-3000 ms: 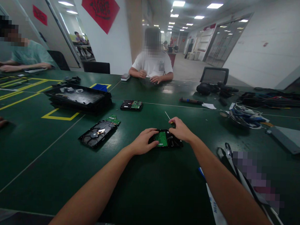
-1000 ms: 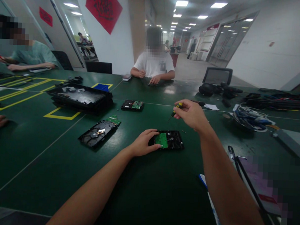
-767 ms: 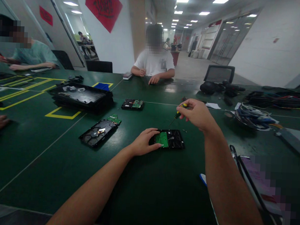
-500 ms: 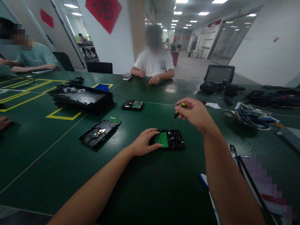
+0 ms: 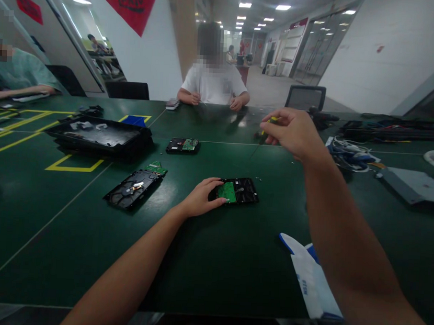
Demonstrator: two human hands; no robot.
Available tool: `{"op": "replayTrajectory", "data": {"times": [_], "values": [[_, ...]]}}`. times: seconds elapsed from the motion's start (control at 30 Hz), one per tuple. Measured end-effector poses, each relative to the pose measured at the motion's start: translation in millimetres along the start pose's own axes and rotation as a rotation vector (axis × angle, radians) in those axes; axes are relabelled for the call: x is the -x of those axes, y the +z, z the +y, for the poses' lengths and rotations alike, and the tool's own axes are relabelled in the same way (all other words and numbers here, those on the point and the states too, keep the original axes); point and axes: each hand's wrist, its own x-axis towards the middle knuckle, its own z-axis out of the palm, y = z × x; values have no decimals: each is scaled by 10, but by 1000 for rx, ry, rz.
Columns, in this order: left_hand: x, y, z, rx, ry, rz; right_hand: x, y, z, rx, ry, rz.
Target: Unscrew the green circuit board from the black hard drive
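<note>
lifted farther from the drive, the right hand pinches a screwdriver. keep the left hand steady, clasping the drive's end

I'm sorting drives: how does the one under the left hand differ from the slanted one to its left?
The gripped drive lies crosswise; the slanted drive, diagonally. The gripped drive's green board sits within its outline; the slanted drive's circuit board juts past its far end. The left hand touches the gripped drive; no hand touches the slanted drive. Both have black bodies.
</note>
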Motion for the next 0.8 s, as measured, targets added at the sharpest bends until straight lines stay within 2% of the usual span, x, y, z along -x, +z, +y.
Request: {"op": "replayTrajectory", "data": {"times": [0.07,0.17,0.37,0.5,0.63,0.8], "values": [[2,-6,5,2,-6,-7,8,-30,-20,-41,-2,45],[4,0,6,-4,-6,-5,57,39,18,-108,9,80],[8,15,14,-4,-5,20,121,301,218,-155,55,51],[13,-13,52,3,-11,8,114,312,295,-165,61,42],[16,-12,55,3,-12,10,137,270,263,-165,36,26],[12,4,21,2,-15,10,222,319,178,-31,-9,-55]]}}
